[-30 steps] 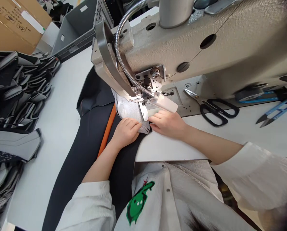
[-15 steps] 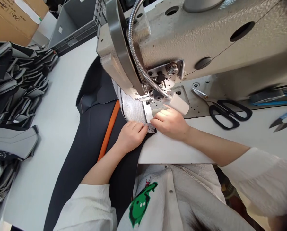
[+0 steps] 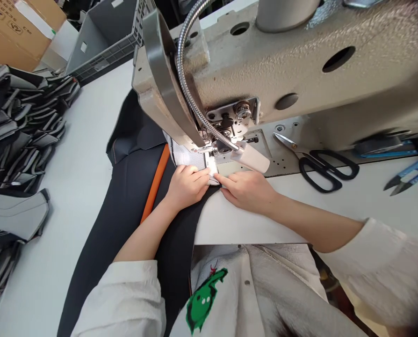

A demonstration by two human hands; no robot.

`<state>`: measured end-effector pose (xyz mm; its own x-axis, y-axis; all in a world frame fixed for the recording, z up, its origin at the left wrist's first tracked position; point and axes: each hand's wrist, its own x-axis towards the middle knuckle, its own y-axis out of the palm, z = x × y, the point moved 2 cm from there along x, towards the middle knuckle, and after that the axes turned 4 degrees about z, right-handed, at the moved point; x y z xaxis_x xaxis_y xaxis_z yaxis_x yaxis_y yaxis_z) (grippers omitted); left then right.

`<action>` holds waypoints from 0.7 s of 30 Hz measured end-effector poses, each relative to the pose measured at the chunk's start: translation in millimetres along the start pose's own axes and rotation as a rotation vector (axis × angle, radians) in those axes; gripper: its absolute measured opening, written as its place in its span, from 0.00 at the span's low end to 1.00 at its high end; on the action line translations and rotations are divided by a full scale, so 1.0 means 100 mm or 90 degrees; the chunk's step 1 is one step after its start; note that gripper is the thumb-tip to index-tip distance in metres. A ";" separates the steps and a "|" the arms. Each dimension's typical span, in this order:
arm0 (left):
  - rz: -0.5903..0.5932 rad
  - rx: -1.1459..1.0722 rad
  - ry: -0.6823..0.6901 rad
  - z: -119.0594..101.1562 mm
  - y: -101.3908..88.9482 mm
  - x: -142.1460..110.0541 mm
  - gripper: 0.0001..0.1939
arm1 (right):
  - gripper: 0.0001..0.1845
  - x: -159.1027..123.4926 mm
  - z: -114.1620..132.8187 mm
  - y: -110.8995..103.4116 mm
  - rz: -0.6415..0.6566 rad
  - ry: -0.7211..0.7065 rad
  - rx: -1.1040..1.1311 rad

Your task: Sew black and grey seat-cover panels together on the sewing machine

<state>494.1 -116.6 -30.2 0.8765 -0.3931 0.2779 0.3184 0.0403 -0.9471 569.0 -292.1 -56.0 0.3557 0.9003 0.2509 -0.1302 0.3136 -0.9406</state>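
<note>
My left hand (image 3: 188, 187) presses down on a white mesh fabric piece (image 3: 190, 159), which lies under the presser foot (image 3: 209, 150) of a beige industrial sewing machine (image 3: 300, 70). My right hand (image 3: 246, 192) comes in from the other side, with its fingertips on the edge of the same piece. A large dark panel (image 3: 125, 224) with an orange strip (image 3: 155, 182) runs from the mesh toward me. The needle area is partly hidden by the machine's head and a gooseneck lamp (image 3: 191, 70).
Black-handled scissors (image 3: 321, 168) lie on the machine bed, with blue thread snips (image 3: 407, 173) on the white table (image 3: 86, 140). A stack of dark cut pieces (image 3: 19, 135) sits at the left. A grey crate (image 3: 104, 42) and a cardboard box (image 3: 9, 32) stand behind.
The white mesh has moved further under the presser foot, and less of it shows. My hands have drawn closer together at the foot. The view has shifted slightly.
</note>
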 end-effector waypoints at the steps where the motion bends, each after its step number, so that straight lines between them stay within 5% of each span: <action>1: -0.005 0.005 0.004 0.03 0.02 0.02 0.05 | 0.18 0.00 -0.02 -0.01 -0.003 0.009 0.003; 11: -0.053 0.055 0.054 0.34 0.14 0.20 0.08 | 0.14 0.01 -0.09 -0.02 -0.090 0.017 -0.042; 21: 0.013 0.049 0.020 0.32 0.19 0.15 0.14 | 0.20 0.28 -0.14 0.14 0.001 0.086 -0.073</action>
<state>525.3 -92.4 -38.9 0.8713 -0.4206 0.2529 0.3291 0.1183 -0.9369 590.4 -267.4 -65.3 0.4780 0.8494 0.2236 -0.0277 0.2690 -0.9627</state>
